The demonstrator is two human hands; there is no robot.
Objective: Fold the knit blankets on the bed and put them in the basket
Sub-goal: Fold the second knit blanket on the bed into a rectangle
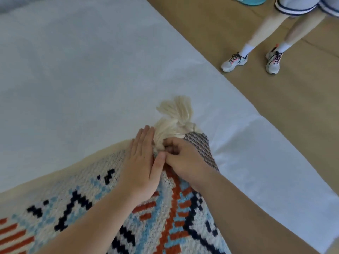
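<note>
Nearest the camera, spread over the near part of the bed: patterned knit blanket (88, 213) in cream, pale blue, navy and rust orange, lying mostly flat, cream border along its left edge. Both forearms reaching across it toward its far corner.

At that corner, side by side and touching: left hand (142, 165) laid flat, fingers straight and together, palm pressing down on the knit, holding nothing. Right hand (180, 158) just to its right, fingers curled in, pinching the blanket's corner at the base of the cream yarn tassels (176, 120). Right of the right hand, corner flap turned over, showing the fine grey-striped underside (200, 143).

Just beyond the fingers: tassels bunched, fanning out toward the far side, resting on the white bed sheet (77, 74).

Farther out, left and centre: plain white sheet, lightly creased, edge running diagonally from far centre to near right.

Far right, past the bed edge: brown floor (211, 28). On it, bare legs of a second person in white socks and grey trainers (234, 62), hem of white shorts with navy trim above. At the far edge, part of a round teal object (251, 0), identity unclear.
</note>
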